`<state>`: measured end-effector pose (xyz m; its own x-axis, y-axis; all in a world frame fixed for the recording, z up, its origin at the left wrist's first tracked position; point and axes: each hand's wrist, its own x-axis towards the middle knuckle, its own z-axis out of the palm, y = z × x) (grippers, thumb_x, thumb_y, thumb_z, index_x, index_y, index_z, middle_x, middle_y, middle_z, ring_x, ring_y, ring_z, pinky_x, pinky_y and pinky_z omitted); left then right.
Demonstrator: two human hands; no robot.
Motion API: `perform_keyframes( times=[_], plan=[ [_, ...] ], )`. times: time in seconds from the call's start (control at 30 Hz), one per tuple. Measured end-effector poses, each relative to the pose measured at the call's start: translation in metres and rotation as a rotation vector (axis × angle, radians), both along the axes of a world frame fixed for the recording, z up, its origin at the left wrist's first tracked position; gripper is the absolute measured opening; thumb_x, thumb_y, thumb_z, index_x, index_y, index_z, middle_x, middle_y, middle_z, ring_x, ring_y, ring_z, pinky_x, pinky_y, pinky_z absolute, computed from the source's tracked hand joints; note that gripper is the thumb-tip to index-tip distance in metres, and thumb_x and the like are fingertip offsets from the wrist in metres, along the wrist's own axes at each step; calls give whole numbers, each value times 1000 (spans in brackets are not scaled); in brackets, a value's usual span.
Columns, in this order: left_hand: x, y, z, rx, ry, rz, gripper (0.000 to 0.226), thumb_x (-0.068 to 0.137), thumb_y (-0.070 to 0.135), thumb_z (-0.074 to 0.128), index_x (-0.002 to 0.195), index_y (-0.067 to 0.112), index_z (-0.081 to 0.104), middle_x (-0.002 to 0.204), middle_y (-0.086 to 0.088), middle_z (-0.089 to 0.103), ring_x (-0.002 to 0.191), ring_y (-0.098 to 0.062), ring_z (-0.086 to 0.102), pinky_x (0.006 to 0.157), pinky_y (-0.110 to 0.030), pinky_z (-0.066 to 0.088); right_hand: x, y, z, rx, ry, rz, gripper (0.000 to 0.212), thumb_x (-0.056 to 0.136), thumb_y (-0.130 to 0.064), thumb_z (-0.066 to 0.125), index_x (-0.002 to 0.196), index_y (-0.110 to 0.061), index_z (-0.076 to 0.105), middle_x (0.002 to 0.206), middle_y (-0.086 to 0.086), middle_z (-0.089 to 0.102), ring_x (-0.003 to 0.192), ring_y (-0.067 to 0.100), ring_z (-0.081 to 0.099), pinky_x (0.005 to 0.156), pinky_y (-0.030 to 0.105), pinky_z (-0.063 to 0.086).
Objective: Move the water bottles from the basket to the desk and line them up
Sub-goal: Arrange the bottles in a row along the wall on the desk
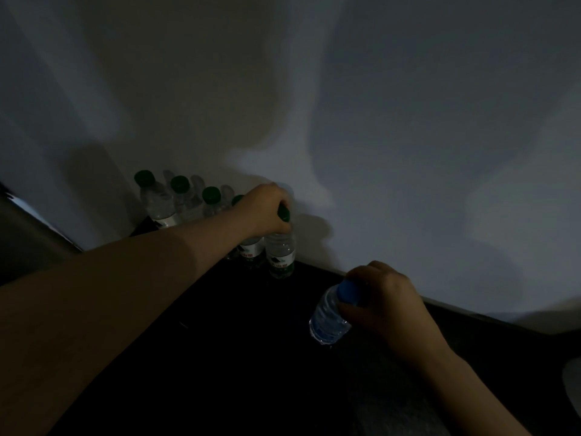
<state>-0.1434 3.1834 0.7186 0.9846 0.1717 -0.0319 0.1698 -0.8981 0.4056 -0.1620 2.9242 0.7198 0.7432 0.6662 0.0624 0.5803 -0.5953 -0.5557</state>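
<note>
Several green-capped water bottles [157,202] stand in a row on the dark desk [239,357] along the white wall. My left hand [267,209] grips the green cap of the bottle at the row's right end [280,256], which stands upright on the desk. My right hand [380,305] holds a blue-capped clear bottle [328,316] by its neck, tilted, above or just at the desk's surface to the right of the row. The basket is not in view.
A white wall [377,121] with shadows rises right behind the desk's back edge. The room is dim. A pale object [573,382] shows at the far right edge.
</note>
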Motion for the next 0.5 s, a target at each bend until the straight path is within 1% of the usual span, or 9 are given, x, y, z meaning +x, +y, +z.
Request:
perform_keyframes(
  times=[0.07, 0.2, 0.3, 0.37, 0.43, 0.5],
  plan=[
    [-1, 1, 1, -5, -1, -1, 24, 68, 12, 78, 69, 15, 54, 79, -3, 51, 73, -15, 47, 57, -23, 30, 0, -1, -2, -10, 1, 1, 17, 76, -15, 73, 93, -14, 68, 90, 0, 58, 76, 15, 57, 70, 34, 53],
    [1, 3, 2, -23, 0, -3, 28, 68, 10, 77, 65, 20, 51, 76, -1, 49, 71, -15, 46, 55, -23, 31, 0, -1, -4, -24, 13, 1, 18, 75, -16, 73, 93, -14, 68, 90, 0, 57, 76, 15, 57, 70, 34, 52],
    [4, 1, 1, -21, 16, -16, 22, 68, 11, 76, 67, 17, 55, 77, -4, 54, 73, -17, 50, 63, -24, 36, 1, -1, -6, -26, 13, 0, 18, 75, -15, 73, 93, -14, 68, 90, 0, 58, 75, 15, 57, 70, 34, 53],
    [6, -1, 0, -24, 31, -18, 16, 68, 11, 75, 71, 12, 60, 79, -5, 56, 75, -18, 53, 64, -25, 39, 2, -1, -7, -22, 19, 3, 19, 76, -16, 73, 94, -15, 68, 92, 0, 58, 78, 14, 58, 72, 33, 54],
    [8, -3, -2, -19, 38, -20, 15, 69, 12, 75, 75, 11, 61, 84, -7, 57, 79, -20, 55, 66, -27, 42, 4, 0, -7, -25, 37, 9, 22, 77, -19, 74, 99, -17, 67, 94, -2, 58, 81, 13, 57, 75, 31, 54],
    [9, -3, -3, -6, 36, -21, 14, 71, 12, 74, 78, 10, 62, 89, -9, 59, 84, -23, 57, 68, -28, 44, 8, 2, -6, -29, 50, 10, 25, 77, -19, 74, 100, -16, 67, 96, 0, 58, 84, 15, 57, 77, 32, 54]
  ],
)
